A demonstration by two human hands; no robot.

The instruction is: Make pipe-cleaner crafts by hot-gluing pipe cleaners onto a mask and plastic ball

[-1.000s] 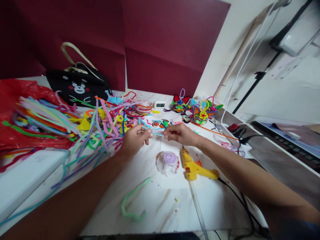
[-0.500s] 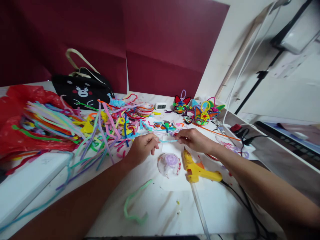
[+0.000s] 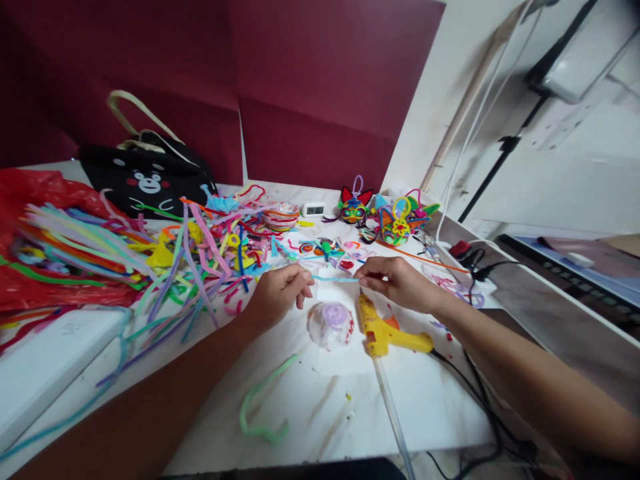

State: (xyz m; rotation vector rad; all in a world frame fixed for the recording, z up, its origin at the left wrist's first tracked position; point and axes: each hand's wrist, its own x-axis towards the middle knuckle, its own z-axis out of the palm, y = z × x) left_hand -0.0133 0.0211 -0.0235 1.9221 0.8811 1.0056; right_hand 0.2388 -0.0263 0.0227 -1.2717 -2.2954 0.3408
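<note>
Blue strip [image 3: 334, 279] is at 12 o'clock of the dome [image 3: 330, 325], strung between the hands. I read left hand [image 3: 281, 291] and right hand [image 3: 393, 283] as each pinching an end. I'd use light tension, pinches level, so it runs straight, clear of the glue gun [image 3: 383, 331] at 3. Red bag [image 3: 25, 190], 10 o'clock: loose stems [image 3: 95, 233] spilling out. Bowl [image 3: 280, 217], 11 o'clock: can't tell contents.
</note>
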